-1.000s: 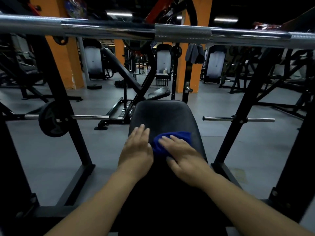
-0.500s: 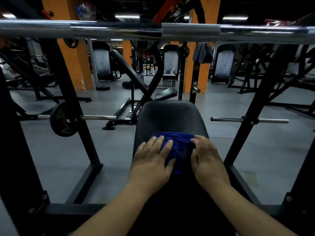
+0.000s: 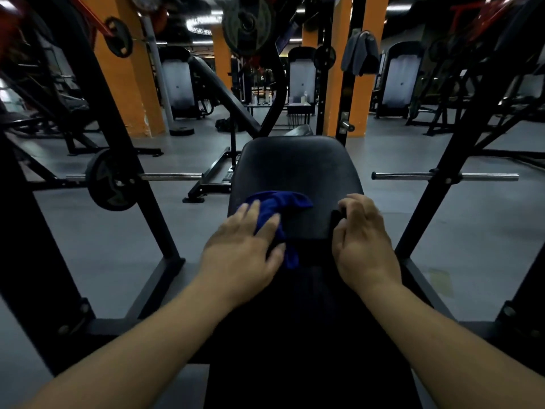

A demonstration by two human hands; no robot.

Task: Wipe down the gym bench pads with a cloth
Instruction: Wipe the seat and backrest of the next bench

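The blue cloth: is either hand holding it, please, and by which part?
Not gripped: the left hand presses flat on the blue cloth, left part; the right hand grips the bench pad, right edge.

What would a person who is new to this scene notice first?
The blue cloth stands out most: it lies bunched on the black bench pad in the middle, with the left hand pressing flat on it. The right hand curls its fingers over the pad's right edge. Behind, orange pillars rise in the dim gym, and a weight plate sits on a bar at the left.
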